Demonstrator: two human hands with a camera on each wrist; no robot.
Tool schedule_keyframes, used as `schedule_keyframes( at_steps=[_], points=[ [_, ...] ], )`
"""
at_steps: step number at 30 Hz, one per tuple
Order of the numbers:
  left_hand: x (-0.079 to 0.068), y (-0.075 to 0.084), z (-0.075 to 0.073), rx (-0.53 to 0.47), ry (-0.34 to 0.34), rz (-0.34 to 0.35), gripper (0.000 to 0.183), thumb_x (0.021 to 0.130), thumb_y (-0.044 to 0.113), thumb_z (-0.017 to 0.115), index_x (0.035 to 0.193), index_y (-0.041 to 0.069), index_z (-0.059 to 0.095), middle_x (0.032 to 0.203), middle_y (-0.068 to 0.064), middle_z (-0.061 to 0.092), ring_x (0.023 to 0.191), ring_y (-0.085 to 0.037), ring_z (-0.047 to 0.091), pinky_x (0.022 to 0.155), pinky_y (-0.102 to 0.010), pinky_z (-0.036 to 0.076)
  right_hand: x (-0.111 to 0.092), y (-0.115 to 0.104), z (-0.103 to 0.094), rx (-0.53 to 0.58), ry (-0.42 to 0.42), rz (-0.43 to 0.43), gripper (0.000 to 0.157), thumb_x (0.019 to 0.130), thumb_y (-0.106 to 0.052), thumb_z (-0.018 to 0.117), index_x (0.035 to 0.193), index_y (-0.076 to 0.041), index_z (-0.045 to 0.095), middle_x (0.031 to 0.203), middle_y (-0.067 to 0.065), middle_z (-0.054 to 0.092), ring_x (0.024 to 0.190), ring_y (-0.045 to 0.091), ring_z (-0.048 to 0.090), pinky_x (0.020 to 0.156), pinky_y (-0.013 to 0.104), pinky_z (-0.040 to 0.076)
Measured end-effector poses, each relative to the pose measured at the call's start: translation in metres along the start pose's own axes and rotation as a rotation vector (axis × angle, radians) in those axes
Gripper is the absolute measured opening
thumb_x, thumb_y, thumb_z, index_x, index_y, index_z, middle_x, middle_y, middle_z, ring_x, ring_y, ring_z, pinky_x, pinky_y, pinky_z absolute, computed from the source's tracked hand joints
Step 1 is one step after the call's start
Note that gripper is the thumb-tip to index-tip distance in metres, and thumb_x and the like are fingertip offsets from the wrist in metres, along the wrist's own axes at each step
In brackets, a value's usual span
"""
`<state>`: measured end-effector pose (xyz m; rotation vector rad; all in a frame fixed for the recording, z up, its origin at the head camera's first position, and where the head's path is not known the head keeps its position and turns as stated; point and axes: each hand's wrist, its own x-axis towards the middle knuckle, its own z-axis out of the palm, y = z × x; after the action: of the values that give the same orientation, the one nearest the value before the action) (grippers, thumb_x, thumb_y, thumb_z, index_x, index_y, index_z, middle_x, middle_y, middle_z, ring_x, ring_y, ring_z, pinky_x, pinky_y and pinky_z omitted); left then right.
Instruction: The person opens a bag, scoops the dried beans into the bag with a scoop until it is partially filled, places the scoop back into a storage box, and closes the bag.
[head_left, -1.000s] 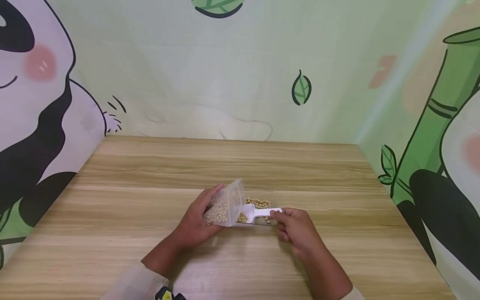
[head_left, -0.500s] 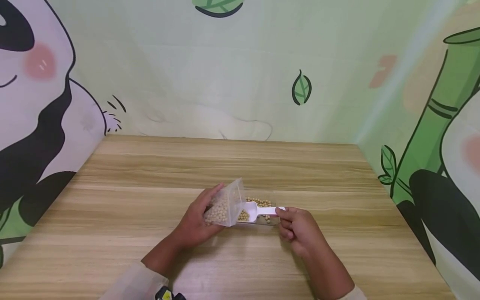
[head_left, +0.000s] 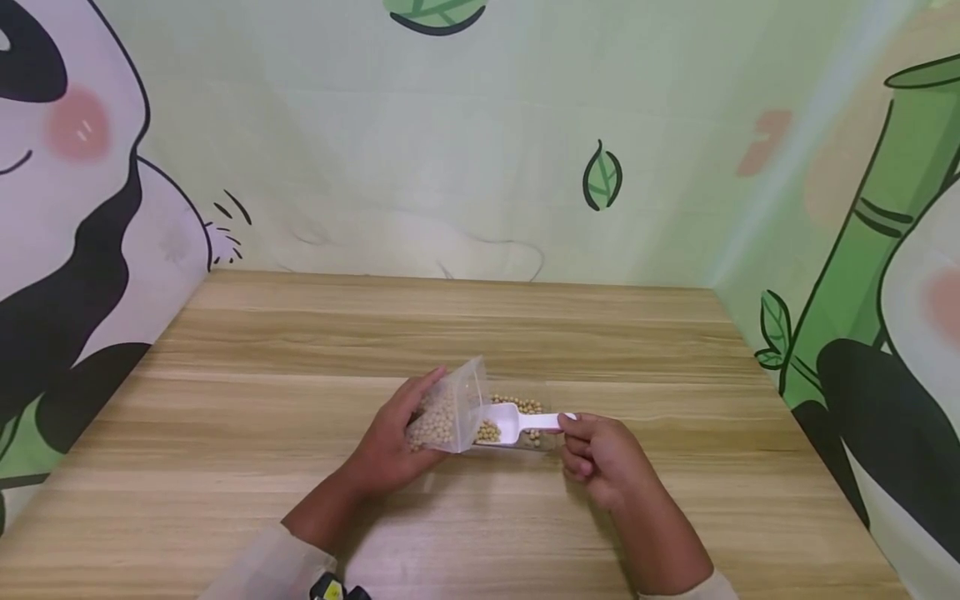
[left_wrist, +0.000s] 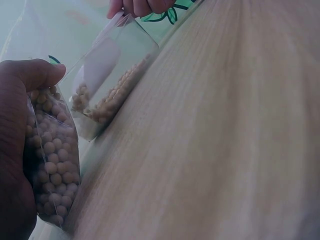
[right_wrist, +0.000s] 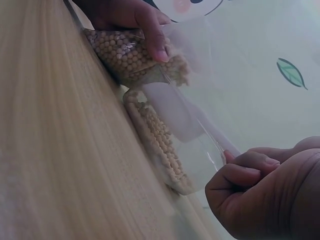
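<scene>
My left hand (head_left: 393, 437) grips a clear plastic bag (head_left: 442, 417) filled with round tan beans, its mouth tilted toward the right. In the left wrist view the thumb presses on the bag (left_wrist: 52, 155). Between thumb and fingers, my right hand (head_left: 603, 458) pinches the handle of a white scoop (head_left: 508, 423). Some beans (head_left: 488, 431) lie in the scoop's bowl, close by the bag's mouth. Under the scoop stands a clear box (right_wrist: 192, 172) with a layer of beans (right_wrist: 162, 142) along its bottom. The bag partly hides the box's left end in the head view.
A wood-grain table (head_left: 300, 333) carries everything. Behind it rises a pale green wall (head_left: 337, 150) printed with leaves, and panda drawings flank both sides. A dark object with a yellow patch (head_left: 330, 587) sits at the left sleeve.
My right hand has drawn the scoop slightly to the right, away from the bag's mouth, and its bowl has levelled. The left hand and the bag have stayed nearly still.
</scene>
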<state>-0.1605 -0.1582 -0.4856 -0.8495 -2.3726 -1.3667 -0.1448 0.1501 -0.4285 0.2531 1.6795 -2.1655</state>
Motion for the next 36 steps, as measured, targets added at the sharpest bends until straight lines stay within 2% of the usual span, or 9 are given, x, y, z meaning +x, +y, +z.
schedule_keyframes(
  at_steps=[5,16,21,30,36],
  points=[
    [0.000,0.000,0.000,0.000,0.004,0.009,0.097,0.082,0.007,0.092,0.165,0.002,0.042,0.150,-0.018,0.061,0.131,-0.024,0.060,0.113,-0.029,0.048,0.001,-0.001,-0.004,0.005,-0.021,0.013,0.031,0.114,-0.012,0.046,0.094,-0.004,0.067,0.054,-0.012,0.033,0.047,0.002,0.033,0.051,0.019,0.029],
    [0.001,0.000,0.000,0.010,0.008,0.012,0.096,0.083,0.007,0.091,0.164,0.002,0.042,0.151,-0.018,0.061,0.132,-0.024,0.060,0.113,-0.030,0.049,0.004,-0.002,-0.010,0.051,-0.041,0.040,0.037,0.116,-0.015,0.043,0.089,-0.009,0.067,0.056,-0.013,0.032,0.048,0.001,0.033,0.053,0.019,0.030],
    [0.001,0.001,0.000,0.016,0.016,0.030,0.095,0.081,0.006,0.092,0.163,-0.001,0.043,0.149,-0.020,0.062,0.131,-0.025,0.061,0.113,-0.031,0.049,0.005,-0.003,-0.010,0.089,-0.021,0.058,0.038,0.117,-0.015,0.041,0.090,-0.009,0.068,0.055,-0.014,0.031,0.046,0.002,0.033,0.052,0.019,0.029],
    [0.001,0.000,0.000,0.019,0.012,0.021,0.096,0.082,0.008,0.092,0.164,0.001,0.043,0.151,-0.019,0.061,0.133,-0.026,0.060,0.114,-0.034,0.049,0.004,-0.005,-0.011,0.166,0.006,0.044,0.041,0.117,-0.016,0.039,0.088,-0.009,0.067,0.054,-0.013,0.031,0.046,0.003,0.032,0.053,0.019,0.029],
    [0.000,0.000,0.000,0.014,0.016,0.020,0.095,0.082,0.008,0.092,0.163,0.000,0.043,0.149,-0.019,0.062,0.131,-0.025,0.061,0.114,-0.033,0.049,0.002,-0.008,-0.010,0.224,0.052,-0.004,0.042,0.117,-0.016,0.040,0.084,-0.010,0.066,0.053,-0.012,0.031,0.046,0.003,0.032,0.053,0.020,0.027]
  ],
)
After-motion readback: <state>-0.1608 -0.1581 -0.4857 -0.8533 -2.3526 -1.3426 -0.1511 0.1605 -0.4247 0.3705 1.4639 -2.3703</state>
